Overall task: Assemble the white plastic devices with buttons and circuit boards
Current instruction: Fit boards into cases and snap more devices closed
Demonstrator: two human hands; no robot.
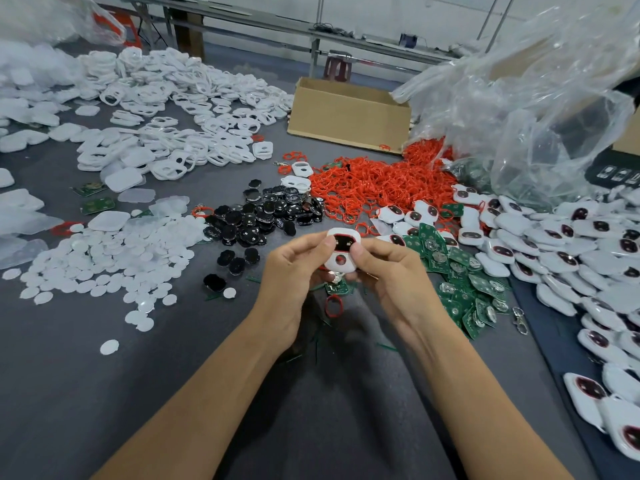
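Light, stiff, likely slippery white device (342,252), pinched at its side edges by curled fingers (326,242) of left hand (291,271) and right hand (391,271); best gripped there

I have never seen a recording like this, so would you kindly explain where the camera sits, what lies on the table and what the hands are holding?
There is no machine here. A single camera worn on a person's head looks forward and down at their two bare hands. The left hand and right hand together grip a white device with a dark, red-rimmed window, and both thumbs are on its front. On the grey table lie piles of parts: white discs, black buttons, red rings, green circuit boards and, farther back, empty white shells. At the right is a heap of devices that look assembled. Behind them are a cardboard box and a clear plastic bag.
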